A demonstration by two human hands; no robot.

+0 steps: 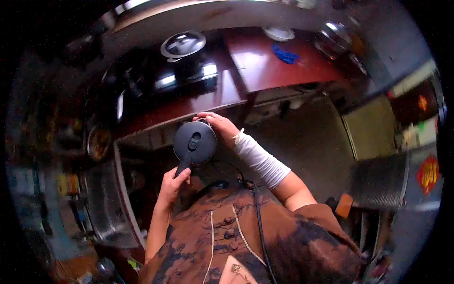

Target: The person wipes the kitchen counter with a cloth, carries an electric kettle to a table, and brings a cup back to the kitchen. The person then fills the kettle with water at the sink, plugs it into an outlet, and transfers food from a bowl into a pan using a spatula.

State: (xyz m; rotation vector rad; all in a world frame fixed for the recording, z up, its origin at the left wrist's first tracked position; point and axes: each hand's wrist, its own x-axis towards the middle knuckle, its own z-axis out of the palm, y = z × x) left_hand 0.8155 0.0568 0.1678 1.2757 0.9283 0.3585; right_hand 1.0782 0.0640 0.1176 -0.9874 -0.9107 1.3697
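A dark grey round kettle-like vessel (pixel 194 154) with a flat lid is held in front of the body, seen from above. My left hand (pixel 177 182) is wrapped round its handle, at the side nearer the body. Against the far rim of the vessel rests my right hand (pixel 216 126), its fingers bent over the edge near the spout side. A white sleeve (pixel 265 161) covers my right forearm. The vessel is just short of the counter's front edge.
A dark red counter (pixel 274 68) runs across the back. On it are a black glossy cooktop, a lidded metal pan (pixel 183 44), a blue cloth (pixel 285 54), a white dish (pixel 278 33) and a glass vessel (pixel 335 40). A ribbed grey panel (pixel 378 181) stands at right.
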